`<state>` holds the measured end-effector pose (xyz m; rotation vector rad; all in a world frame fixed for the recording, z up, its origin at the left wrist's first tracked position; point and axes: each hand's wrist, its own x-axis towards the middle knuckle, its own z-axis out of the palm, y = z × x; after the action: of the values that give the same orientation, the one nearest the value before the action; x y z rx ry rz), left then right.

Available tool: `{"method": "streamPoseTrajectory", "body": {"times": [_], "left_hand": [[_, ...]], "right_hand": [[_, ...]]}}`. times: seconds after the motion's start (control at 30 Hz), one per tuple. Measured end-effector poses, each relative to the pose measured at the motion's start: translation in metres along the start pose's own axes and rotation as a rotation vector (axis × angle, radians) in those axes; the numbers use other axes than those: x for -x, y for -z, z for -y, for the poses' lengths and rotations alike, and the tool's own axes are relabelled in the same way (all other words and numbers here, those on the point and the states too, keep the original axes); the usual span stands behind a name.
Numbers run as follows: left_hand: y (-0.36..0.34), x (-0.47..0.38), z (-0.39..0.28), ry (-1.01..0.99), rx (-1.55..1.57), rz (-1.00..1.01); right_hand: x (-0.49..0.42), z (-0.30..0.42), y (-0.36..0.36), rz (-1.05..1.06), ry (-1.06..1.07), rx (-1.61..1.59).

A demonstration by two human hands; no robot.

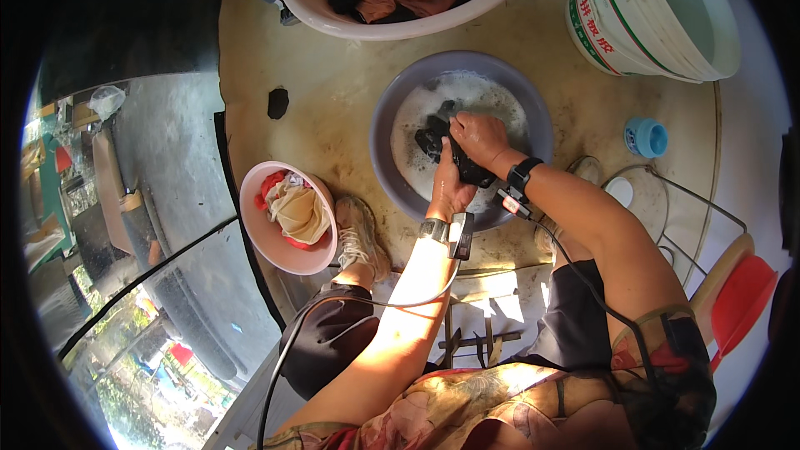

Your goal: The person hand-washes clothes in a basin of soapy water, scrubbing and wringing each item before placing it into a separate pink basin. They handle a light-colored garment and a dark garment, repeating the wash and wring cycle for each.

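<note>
A round grey-purple plastic basin (382, 137) holds foamy, cloudy water and stands on the floor between my feet. Black wet cloth (472, 170) is bunched up over the suds, part of it dipping into the foam. My left hand (451, 184) grips the cloth from below, thumb pointing up along it. My right hand (480, 137), curled into a fist, holds the upper part of the same cloth, close beside the left. Both wrists wear straps with small devices and cables.
A large pale basin (400, 30) with pink and black cloth stands beyond. To the left is a pink basin (250, 225) with red and cream cloth. At right are a white bucket of water (615, 31), a blue jar (647, 137) and a red plastic item (740, 300).
</note>
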<state>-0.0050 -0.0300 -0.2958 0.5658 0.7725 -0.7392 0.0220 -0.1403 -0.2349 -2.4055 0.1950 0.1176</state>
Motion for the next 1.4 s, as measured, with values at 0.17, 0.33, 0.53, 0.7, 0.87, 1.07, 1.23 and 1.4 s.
{"method": "streamPoseTrajectory", "body": {"times": [0.17, 0.33, 0.53, 0.7, 0.87, 1.07, 1.23, 1.4], "left_hand": [[0.001, 0.002, -0.012, 0.007, 0.048, 0.216], [0.005, -0.007, -0.012, -0.208, -0.055, -0.044], [0.027, -0.012, 0.001, 0.021, -0.029, -0.290], [0.041, -0.013, -0.014, -0.104, 0.108, -0.011], [0.050, -0.001, -0.028, -0.033, 0.163, 0.080], [0.003, 0.003, 0.000, -0.060, 0.064, -0.018], [-0.002, 0.017, -0.014, -0.082, -0.065, -0.087], [0.000, -0.001, -0.017, -0.237, -0.132, -0.246]], "right_hand": [[0.017, -0.003, -0.008, 0.382, 0.155, -0.109], [0.009, -0.060, -0.007, -0.128, -0.073, 0.048], [-0.017, -0.110, -0.043, -0.237, 0.272, 0.060], [-0.003, -0.045, -0.043, 0.356, 0.075, -0.078], [0.021, 0.016, -0.011, 0.562, 0.149, -0.321], [-0.017, 0.005, -0.003, 0.117, -0.031, -0.089], [0.000, 0.001, -0.013, 0.449, 0.060, -0.228], [-0.026, -0.054, -0.013, 0.024, 0.016, -0.145]]}}
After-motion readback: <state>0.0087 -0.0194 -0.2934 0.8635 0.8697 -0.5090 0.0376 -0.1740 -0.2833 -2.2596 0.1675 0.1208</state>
